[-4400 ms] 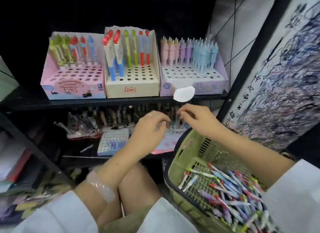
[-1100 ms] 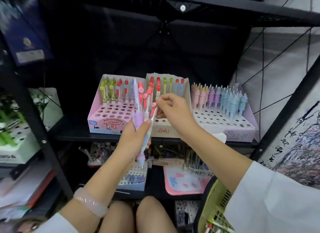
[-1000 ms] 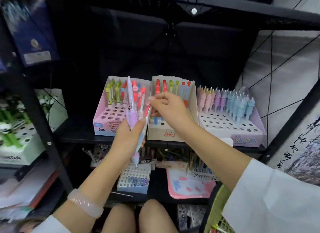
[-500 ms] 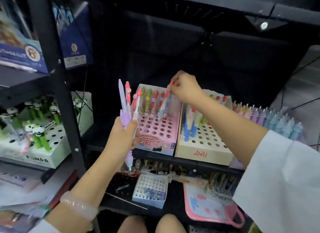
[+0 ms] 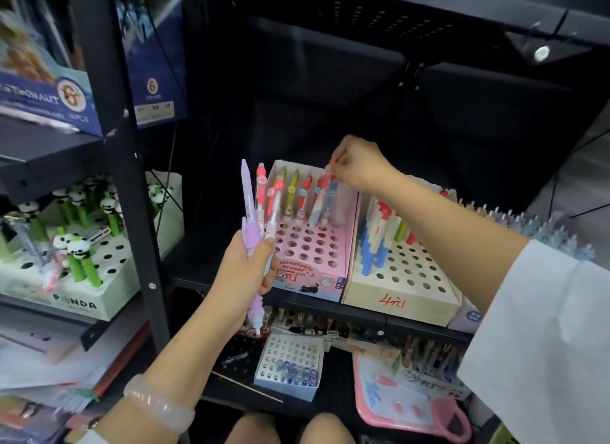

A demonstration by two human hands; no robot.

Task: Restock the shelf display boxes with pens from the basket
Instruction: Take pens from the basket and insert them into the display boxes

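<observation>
The right hand [image 5: 358,168] reaches to the far row of the pink cardboard display box with round holes [image 5: 312,245], its fingertips pinched together on the red cap of a blue-barrelled pen [image 5: 331,192] that stands nearly upright at the right end of that row. Other pens with red and green tops stand beside it along the same back row; the nearer holes of the box are bare.

The left hand [image 5: 246,267] is nearer and to the left, its fingers wrapped round a bunch of upright pens [image 5: 260,209]: one lilac with a soft knobbly grip, the others white with red clips. Their tips poke out below the fist. A pale translucent bangle [image 5: 158,407] sits on that wrist.

Touching the pink box on its right is a cream cardboard box with red handwriting on its front [image 5: 401,291], holding blue-and-white pens at its far left. Both sit on a black metal shelf [image 5: 330,308]. Further left, past a black upright post [image 5: 128,179], stands a white box of green panda-topped pens [image 5: 76,262].
</observation>
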